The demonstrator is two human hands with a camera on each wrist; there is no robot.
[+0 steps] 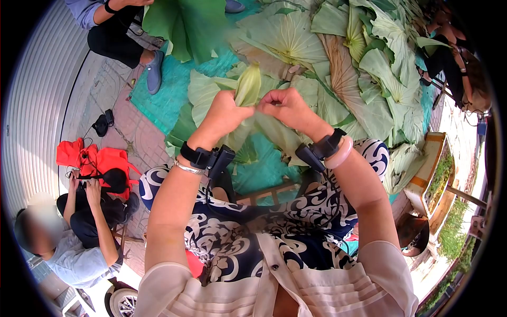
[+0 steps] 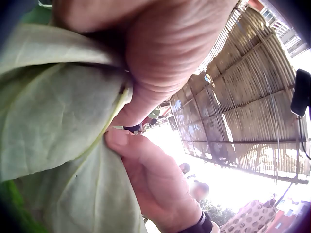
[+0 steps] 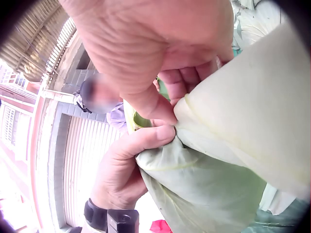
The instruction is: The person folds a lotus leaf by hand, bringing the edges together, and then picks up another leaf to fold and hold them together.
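Note:
Between both hands is a pale green lotus leaf [image 1: 248, 87], its upper part folded into a narrow bundle. My left hand [image 1: 224, 113] grips this bundle, with the thumb across its lower end. My right hand [image 1: 290, 108] is close beside, fingers curled, thumb and forefinger pinching the leaf at its folded edge. In the right wrist view the left thumb presses the leaf [image 3: 194, 179] right by the right fingertips. Broad leaf folds [image 2: 53, 121] fill the left side of the left wrist view. The right hand's inner fingers are partly hidden.
Flattened lotus leaves [image 1: 364, 90] lie piled on a teal sheet [image 1: 158, 113] ahead. Opposite, a seated person is beside a large green leaf [image 1: 185, 29]. At left, another person sits by a red bag [image 1: 113, 164]. A planter box [image 1: 430, 169] stands at right.

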